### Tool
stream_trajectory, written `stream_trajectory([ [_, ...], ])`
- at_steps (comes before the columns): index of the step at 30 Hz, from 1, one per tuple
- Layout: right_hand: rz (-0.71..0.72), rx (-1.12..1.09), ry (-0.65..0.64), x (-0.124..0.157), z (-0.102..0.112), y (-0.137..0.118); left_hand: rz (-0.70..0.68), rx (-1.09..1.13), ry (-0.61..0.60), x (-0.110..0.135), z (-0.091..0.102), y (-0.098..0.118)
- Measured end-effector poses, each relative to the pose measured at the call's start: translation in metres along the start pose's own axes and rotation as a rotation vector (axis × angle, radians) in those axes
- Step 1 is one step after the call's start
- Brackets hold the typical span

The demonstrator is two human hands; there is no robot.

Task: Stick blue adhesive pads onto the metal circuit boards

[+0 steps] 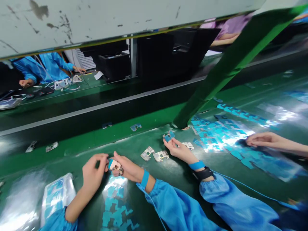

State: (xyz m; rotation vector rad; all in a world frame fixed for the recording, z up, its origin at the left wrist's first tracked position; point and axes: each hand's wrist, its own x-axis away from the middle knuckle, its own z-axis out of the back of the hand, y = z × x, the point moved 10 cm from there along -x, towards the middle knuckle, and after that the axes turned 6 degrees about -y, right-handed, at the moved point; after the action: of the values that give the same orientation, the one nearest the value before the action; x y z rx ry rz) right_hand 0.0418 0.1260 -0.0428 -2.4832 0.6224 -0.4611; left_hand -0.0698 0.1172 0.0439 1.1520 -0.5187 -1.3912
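Note:
My right hand, with a blue strap at its wrist, holds a small circuit board between thumb and fingers. A piece of blue film shows at the board's left edge. There the fingertips of my left hand are pinched together against the film; how much of it they grip is hidden. Just below both hands lies a clear sheet of blue cut-out stickers. Two bare circuit boards rest on the green mat to the right of my right hand.
At the right, another person's hand holds a blue-covered board; a second hand is over sticker sheets. A green-wrapped post slants up. A shelf edge hangs overhead. A bagged sticker sheet lies left.

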Motion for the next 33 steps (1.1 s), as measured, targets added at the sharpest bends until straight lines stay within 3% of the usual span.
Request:
stream_trajectory([
  [2,-0.013,-0.023,-0.009,0.004,-0.002,0.001,0.196,0.222,0.294,-0.005,0.03,-0.032],
  [5,-0.011,-0.093,0.001,0.007,0.0,-0.001,0.196,0.233,0.418,-0.01,0.049,-0.047],
  [9,-0.042,-0.152,0.014,0.008,0.002,-0.001,0.133,0.141,0.302,0.0,0.037,-0.037],
  [15,-0.05,-0.211,0.036,0.011,0.002,-0.001,-0.128,-0.134,-0.119,0.02,-0.017,0.019],
  [17,-0.044,-0.233,0.035,0.012,0.003,-0.002,-0.207,-0.227,-0.187,0.025,-0.025,0.027],
  [24,0.153,-0.246,0.11,0.014,0.018,-0.019,-0.317,-0.369,-0.227,0.039,-0.033,0.036],
  [33,0.253,-0.207,0.17,0.017,0.023,-0.026,-0.256,-0.445,-0.17,0.035,-0.042,0.027],
])
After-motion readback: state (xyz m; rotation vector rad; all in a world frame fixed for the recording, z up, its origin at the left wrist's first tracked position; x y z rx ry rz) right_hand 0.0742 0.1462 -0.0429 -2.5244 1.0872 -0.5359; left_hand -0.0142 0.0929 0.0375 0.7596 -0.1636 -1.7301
